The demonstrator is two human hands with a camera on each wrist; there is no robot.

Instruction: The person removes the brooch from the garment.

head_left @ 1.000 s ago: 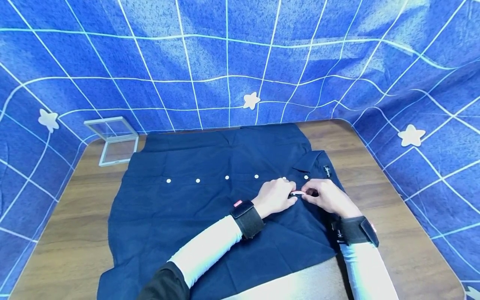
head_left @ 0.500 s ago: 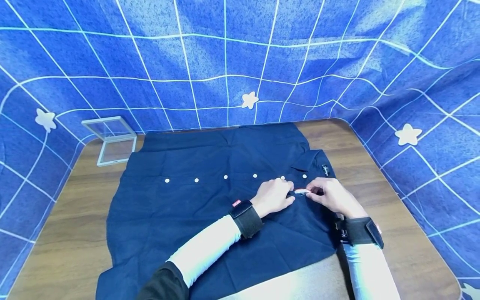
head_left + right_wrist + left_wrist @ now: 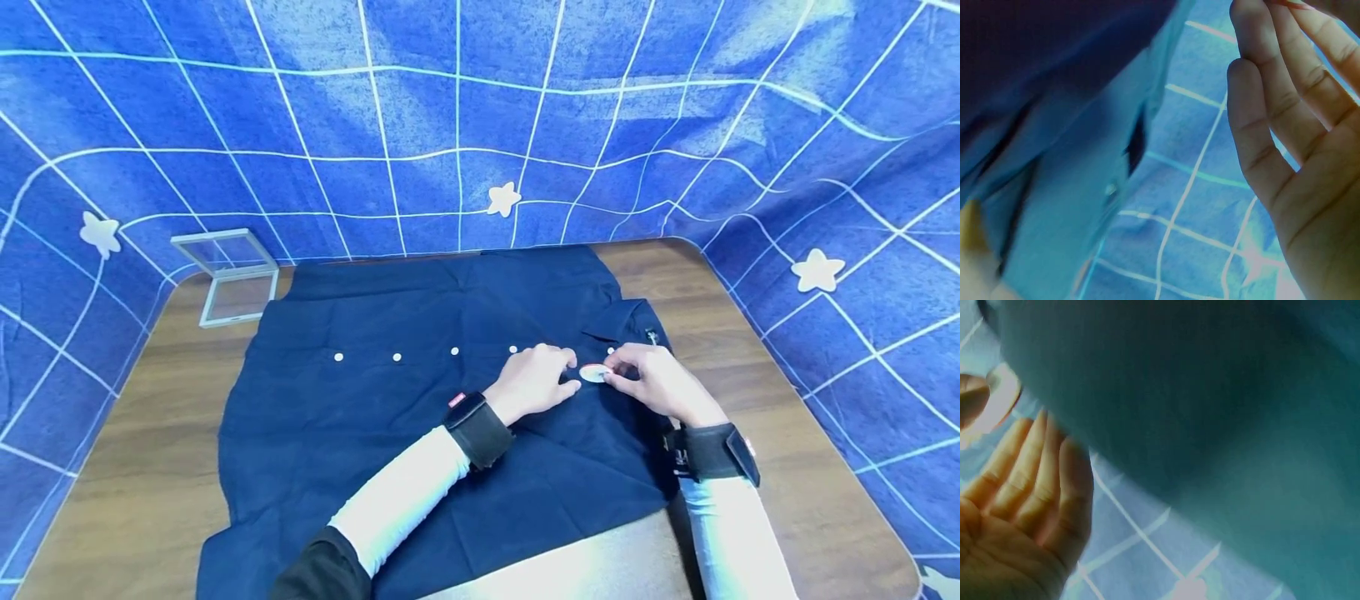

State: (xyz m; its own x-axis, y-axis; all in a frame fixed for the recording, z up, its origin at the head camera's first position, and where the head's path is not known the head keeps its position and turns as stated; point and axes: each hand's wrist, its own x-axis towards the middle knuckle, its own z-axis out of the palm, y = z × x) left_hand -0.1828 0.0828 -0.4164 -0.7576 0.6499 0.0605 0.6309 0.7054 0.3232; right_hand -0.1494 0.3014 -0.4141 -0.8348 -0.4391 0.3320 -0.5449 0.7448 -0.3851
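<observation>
A dark blue shirt (image 3: 360, 417) lies spread out, with a row of white buttons along its placket and its collar at the right. My right hand (image 3: 663, 385) pinches a round white badge (image 3: 595, 373) with a red edge, held just over the shirt front below the collar. My left hand (image 3: 531, 382) is beside the badge on its left, apart from it, fingers loosely bent and holding nothing. The left wrist view shows those fingers (image 3: 1035, 475) fairly straight and the badge (image 3: 1005, 400) near them. In the right wrist view only a red sliver of the badge shows at the top.
A clear-windowed frame case (image 3: 234, 279) stands opened at the back left of the wooden table (image 3: 757, 367). A blue grid-patterned curtain (image 3: 420, 108) with white stars surrounds the table. A light grey surface (image 3: 592, 558) shows at the front edge.
My left hand has come off the badge area and moved slightly left and up. The badge, pinched in my right hand, has turned to show more of its round face.
</observation>
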